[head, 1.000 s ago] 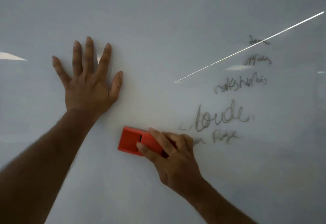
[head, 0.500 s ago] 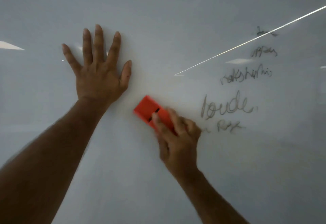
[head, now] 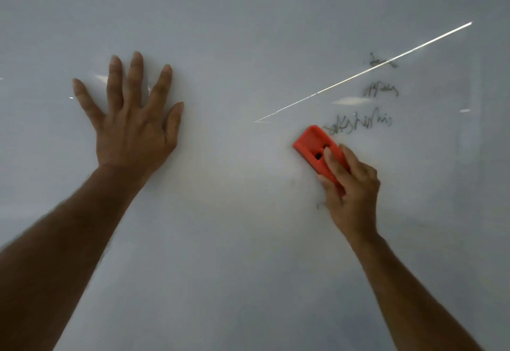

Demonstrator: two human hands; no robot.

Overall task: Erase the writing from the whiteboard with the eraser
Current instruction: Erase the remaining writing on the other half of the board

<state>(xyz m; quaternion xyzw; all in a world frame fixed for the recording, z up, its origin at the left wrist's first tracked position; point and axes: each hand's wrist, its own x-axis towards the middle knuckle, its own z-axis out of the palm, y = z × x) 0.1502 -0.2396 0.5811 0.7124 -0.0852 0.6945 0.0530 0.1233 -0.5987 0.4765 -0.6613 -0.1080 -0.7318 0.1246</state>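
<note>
Whiteboard [head: 248, 33] scribbles [head: 358, 124] above the red eraser [head: 314, 143] are unreadable; right hand [head: 353, 193] pinches the eraser, left hand [head: 132, 127] pressed flat, fingers spread.

The scene was dim and grey, with flat, cool light. The glossy whiteboard [head: 248, 33] carried a thin bright streak of glare [head: 364, 71] running diagonally up to the right, plus fainter pale reflected patches [head: 349, 100] below it and at the left edge. A soft brighter zone lay mid-board. The forearms were dark and underexposed, their edges smeared by motion blur. The writing [head: 358, 124] looked soft and unreadable. Soft shadow hugged the left hand [head: 132, 129] and the right hand [head: 350, 193]
</note>
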